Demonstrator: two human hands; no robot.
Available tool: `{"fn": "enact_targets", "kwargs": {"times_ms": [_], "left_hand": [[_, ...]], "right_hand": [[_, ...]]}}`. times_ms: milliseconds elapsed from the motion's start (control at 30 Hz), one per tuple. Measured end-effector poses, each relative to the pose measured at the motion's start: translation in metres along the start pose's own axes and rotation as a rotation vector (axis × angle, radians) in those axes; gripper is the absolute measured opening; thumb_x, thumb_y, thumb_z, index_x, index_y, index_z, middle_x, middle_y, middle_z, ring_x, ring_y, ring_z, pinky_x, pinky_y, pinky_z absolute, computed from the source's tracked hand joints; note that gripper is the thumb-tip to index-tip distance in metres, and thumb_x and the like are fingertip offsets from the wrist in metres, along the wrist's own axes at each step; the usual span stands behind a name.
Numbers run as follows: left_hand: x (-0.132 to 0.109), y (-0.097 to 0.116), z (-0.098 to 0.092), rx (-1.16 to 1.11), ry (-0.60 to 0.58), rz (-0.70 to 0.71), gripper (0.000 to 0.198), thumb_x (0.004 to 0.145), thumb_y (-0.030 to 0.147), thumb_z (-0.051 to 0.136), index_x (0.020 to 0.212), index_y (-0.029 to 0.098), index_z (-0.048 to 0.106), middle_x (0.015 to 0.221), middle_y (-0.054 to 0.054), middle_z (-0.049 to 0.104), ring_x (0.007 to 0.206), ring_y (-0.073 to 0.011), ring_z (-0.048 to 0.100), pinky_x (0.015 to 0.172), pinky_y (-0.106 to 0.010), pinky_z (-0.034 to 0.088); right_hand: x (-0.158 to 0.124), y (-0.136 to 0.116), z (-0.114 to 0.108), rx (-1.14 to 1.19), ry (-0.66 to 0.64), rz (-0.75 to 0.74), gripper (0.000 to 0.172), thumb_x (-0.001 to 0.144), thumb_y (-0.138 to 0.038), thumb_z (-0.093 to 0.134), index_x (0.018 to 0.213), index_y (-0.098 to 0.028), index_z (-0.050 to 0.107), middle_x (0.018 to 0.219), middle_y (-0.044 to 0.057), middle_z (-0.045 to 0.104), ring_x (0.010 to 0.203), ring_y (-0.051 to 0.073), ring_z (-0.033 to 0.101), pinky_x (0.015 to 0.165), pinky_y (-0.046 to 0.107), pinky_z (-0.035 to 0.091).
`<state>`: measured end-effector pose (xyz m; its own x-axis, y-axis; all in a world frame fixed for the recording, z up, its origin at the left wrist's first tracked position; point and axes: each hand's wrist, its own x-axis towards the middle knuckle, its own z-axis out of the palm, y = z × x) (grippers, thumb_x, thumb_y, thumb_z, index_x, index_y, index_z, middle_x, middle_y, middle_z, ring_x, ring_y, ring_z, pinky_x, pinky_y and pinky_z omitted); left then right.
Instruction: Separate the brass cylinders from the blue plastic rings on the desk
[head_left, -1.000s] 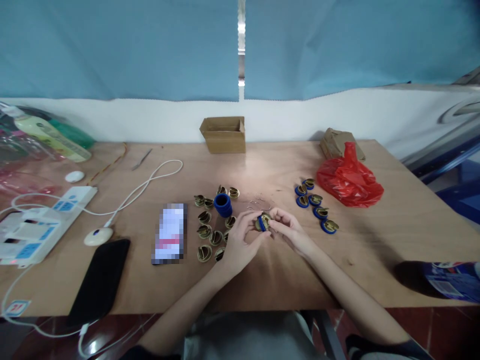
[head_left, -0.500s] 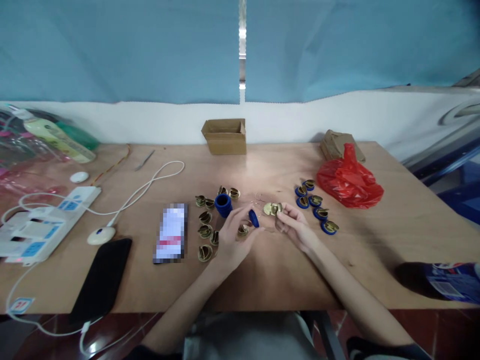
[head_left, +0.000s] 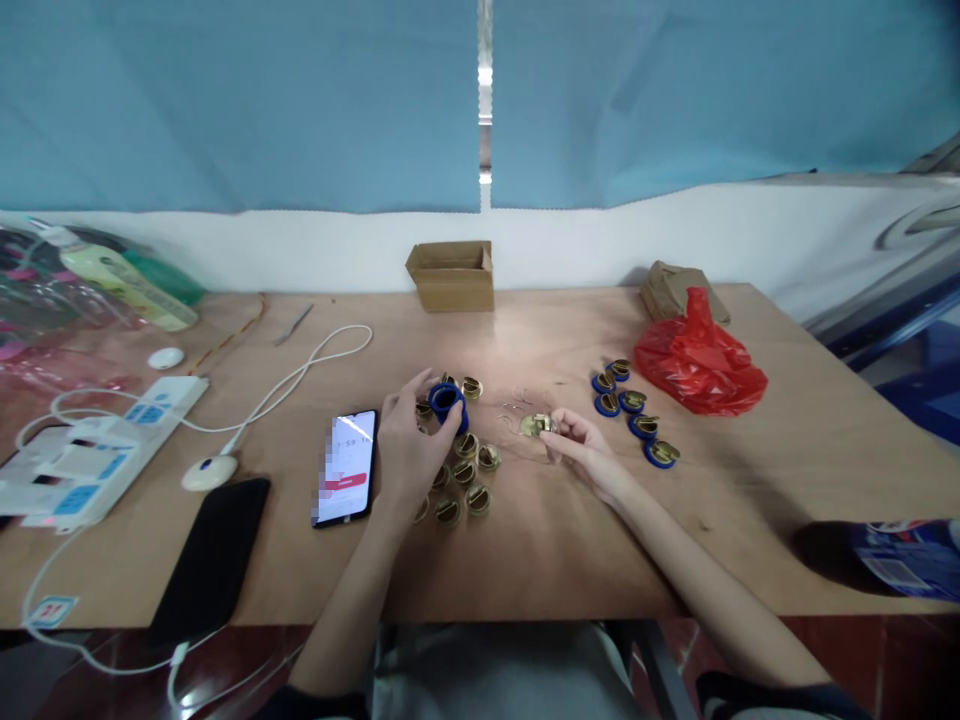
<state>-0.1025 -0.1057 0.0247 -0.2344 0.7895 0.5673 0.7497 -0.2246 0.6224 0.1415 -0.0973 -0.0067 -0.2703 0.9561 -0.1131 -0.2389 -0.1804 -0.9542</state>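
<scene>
My left hand (head_left: 411, 440) is at the stack of blue rings (head_left: 447, 402), its thumb and fingers around the top of the stack. Between the thumb and fingers of my right hand (head_left: 581, 448) is a round gold metal piece (head_left: 536, 425) with a clip on it. Several similar gold pieces (head_left: 478, 499) lie around and below the stack, some partly hidden by my left hand. Right of my right hand, several gold pieces set on blue rings (head_left: 643, 426) lie on the wooden table. Thin curved bits (head_left: 517, 398) lie just beyond the held gold piece.
A cardboard box (head_left: 454, 280) stands at the back, and a red plastic bag (head_left: 701, 360) sits at the right. Left are a lit phone (head_left: 344, 467), a black phone (head_left: 210, 560), a power strip (head_left: 112, 470) and cables. A bottle (head_left: 885, 558) lies at the right front.
My left hand has moved left from beside my right hand to the ring stack. The blue ring it held apart is no longer distinct. My right hand still holds the gold piece, slightly lower.
</scene>
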Motion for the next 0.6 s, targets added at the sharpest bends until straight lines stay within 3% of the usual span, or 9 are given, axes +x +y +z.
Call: {"fn": "enact_targets", "kwargs": {"times_ms": [400, 500, 600], "left_hand": [[-0.0042, -0.0055, 0.0080, 0.016, -0.023, 0.020, 0.056, 0.082, 0.022, 0.076, 0.135, 0.020, 0.057, 0.118, -0.009, 0.074, 0.113, -0.0274, 0.062, 0.098, -0.043, 0.051], [-0.0038, -0.0039, 0.0072, 0.038, 0.018, 0.051, 0.054, 0.083, 0.024, 0.076, 0.133, 0.019, 0.058, 0.120, -0.012, 0.072, 0.114, -0.0288, 0.061, 0.097, -0.044, 0.052], [-0.0065, 0.0043, 0.0050, 0.022, 0.109, 0.182, 0.044, 0.085, 0.021, 0.073, 0.127, 0.018, 0.061, 0.122, -0.013, 0.070, 0.113, -0.0279, 0.061, 0.099, -0.045, 0.050]], "right_hand": [[-0.0014, 0.0005, 0.0002, 0.050, -0.011, 0.005, 0.035, 0.081, -0.049, 0.078, 0.079, -0.021, 0.056, 0.055, -0.008, 0.042, 0.049, 0.010, 0.043, 0.053, 0.025, 0.036], [-0.0012, 0.0025, -0.0006, 0.022, -0.018, -0.008, 0.033, 0.082, -0.049, 0.077, 0.081, -0.021, 0.061, 0.057, -0.007, 0.045, 0.050, 0.010, 0.043, 0.053, 0.025, 0.037], [-0.0001, 0.0051, -0.0015, -0.019, -0.027, -0.021, 0.032, 0.082, -0.048, 0.077, 0.082, -0.019, 0.065, 0.062, -0.005, 0.053, 0.051, 0.009, 0.045, 0.052, 0.024, 0.035]]}}
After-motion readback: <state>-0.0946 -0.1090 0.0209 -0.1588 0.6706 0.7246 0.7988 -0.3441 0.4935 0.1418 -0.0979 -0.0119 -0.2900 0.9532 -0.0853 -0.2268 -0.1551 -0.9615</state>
